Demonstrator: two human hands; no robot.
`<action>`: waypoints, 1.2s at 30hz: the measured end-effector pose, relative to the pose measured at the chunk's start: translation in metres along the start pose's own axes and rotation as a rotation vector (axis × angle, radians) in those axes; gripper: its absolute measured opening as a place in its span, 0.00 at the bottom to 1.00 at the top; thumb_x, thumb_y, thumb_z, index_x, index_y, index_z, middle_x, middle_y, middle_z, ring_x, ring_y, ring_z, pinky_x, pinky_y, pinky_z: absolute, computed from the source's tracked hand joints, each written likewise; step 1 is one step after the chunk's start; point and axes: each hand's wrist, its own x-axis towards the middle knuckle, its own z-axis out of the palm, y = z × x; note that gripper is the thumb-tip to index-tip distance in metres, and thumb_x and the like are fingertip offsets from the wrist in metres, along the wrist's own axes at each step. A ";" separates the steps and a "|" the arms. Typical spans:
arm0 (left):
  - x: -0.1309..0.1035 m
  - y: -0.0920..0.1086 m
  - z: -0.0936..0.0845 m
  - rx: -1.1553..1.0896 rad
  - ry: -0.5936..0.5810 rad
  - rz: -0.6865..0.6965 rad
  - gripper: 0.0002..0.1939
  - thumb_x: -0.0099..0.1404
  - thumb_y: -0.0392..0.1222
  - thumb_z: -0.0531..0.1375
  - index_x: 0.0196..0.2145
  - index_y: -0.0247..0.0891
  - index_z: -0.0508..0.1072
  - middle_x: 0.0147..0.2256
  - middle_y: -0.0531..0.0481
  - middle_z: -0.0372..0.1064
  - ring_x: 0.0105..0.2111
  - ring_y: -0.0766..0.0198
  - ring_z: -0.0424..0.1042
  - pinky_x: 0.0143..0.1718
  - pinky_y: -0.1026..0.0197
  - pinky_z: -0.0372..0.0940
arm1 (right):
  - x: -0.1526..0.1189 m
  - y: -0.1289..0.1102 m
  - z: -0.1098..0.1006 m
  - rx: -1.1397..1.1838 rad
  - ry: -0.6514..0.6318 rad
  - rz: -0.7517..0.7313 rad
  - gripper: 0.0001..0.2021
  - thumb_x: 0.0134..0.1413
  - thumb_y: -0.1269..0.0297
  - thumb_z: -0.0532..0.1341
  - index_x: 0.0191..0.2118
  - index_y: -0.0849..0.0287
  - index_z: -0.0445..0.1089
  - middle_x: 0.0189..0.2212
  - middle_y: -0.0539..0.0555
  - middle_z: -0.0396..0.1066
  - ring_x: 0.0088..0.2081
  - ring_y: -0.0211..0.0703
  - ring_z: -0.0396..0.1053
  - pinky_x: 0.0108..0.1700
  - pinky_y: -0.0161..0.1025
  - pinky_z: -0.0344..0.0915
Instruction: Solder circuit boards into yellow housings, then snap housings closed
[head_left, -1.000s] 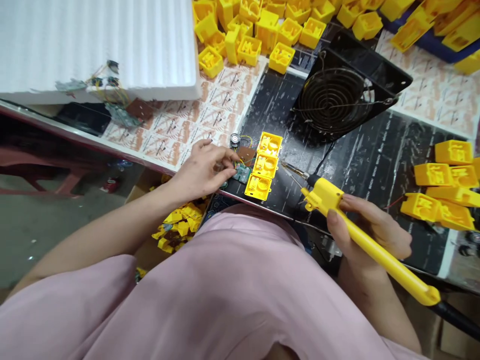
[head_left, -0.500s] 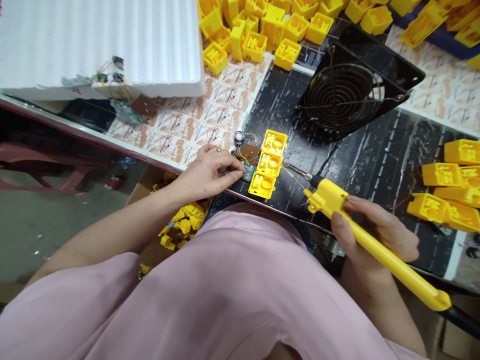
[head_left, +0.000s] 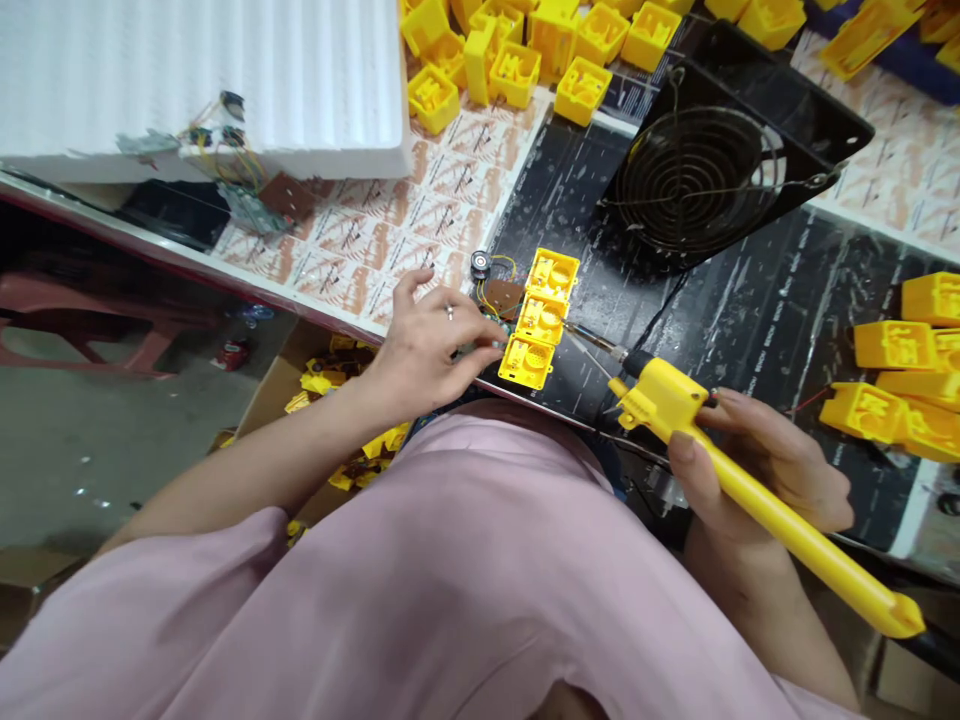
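My right hand (head_left: 772,465) is wrapped round a yellow soldering gun (head_left: 780,500), its thin metal tip pointing left at the middle one of three small yellow plastic cases (head_left: 541,318). These open cases stand in a touching row on the black work surface. My left hand (head_left: 439,345) is just left of the nearest case, thumb and forefinger pinched together; whatever is between them is too small to make out. Beyond its fingertips lie a brown circuit board (head_left: 502,296) and a small round black speaker (head_left: 480,264), joined by yellow wires. My fingers partly hide a greenish board there.
A black fan (head_left: 694,180) with a wire grille stands behind the cases. Many yellow cases (head_left: 517,72) are heaped at the back, more (head_left: 892,345) at the right. White foam (head_left: 202,90) with wired boards occupies the left. A box of yellow parts (head_left: 330,380) sits below the table edge.
My left hand has shifted slightly, its forefinger and other fingers lifting and spreading more, covering more of the greenish board. The soldering gun stays at the middle case. The whole view has shifted slightly.
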 end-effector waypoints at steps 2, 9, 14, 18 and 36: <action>0.008 -0.001 0.004 0.009 -0.054 -0.021 0.13 0.71 0.45 0.56 0.36 0.47 0.81 0.35 0.50 0.79 0.44 0.55 0.75 0.67 0.33 0.51 | 0.006 -0.007 0.000 -0.038 0.044 -0.066 0.30 0.51 0.68 0.75 0.60 0.48 0.74 0.43 0.51 0.82 0.31 0.45 0.80 0.29 0.41 0.79; 0.031 0.006 0.002 0.101 -0.199 0.030 0.12 0.64 0.42 0.55 0.29 0.42 0.78 0.26 0.51 0.74 0.41 0.52 0.73 0.64 0.29 0.50 | 0.024 -0.021 0.005 0.184 -0.132 -0.145 0.20 0.54 0.74 0.72 0.53 0.56 0.75 0.31 0.52 0.81 0.29 0.44 0.80 0.29 0.38 0.80; 0.039 0.009 -0.005 0.174 -0.310 0.055 0.11 0.62 0.42 0.56 0.28 0.41 0.78 0.29 0.48 0.76 0.43 0.50 0.73 0.63 0.31 0.51 | 0.030 -0.022 0.011 0.184 -0.207 -0.162 0.13 0.54 0.74 0.72 0.40 0.52 0.72 0.29 0.47 0.79 0.27 0.40 0.78 0.22 0.34 0.74; 0.045 0.008 -0.005 0.183 -0.337 0.081 0.11 0.63 0.42 0.57 0.27 0.41 0.77 0.32 0.49 0.77 0.45 0.50 0.72 0.64 0.34 0.51 | 0.038 -0.023 0.012 0.153 -0.264 -0.259 0.11 0.57 0.72 0.72 0.39 0.56 0.69 0.29 0.49 0.78 0.28 0.37 0.77 0.27 0.32 0.76; 0.053 0.007 -0.014 0.232 -0.403 0.168 0.09 0.64 0.45 0.57 0.31 0.39 0.75 0.32 0.50 0.74 0.46 0.50 0.72 0.62 0.39 0.56 | 0.033 -0.019 -0.001 0.185 -0.152 -0.137 0.21 0.53 0.74 0.73 0.53 0.52 0.76 0.31 0.50 0.80 0.30 0.44 0.79 0.31 0.42 0.79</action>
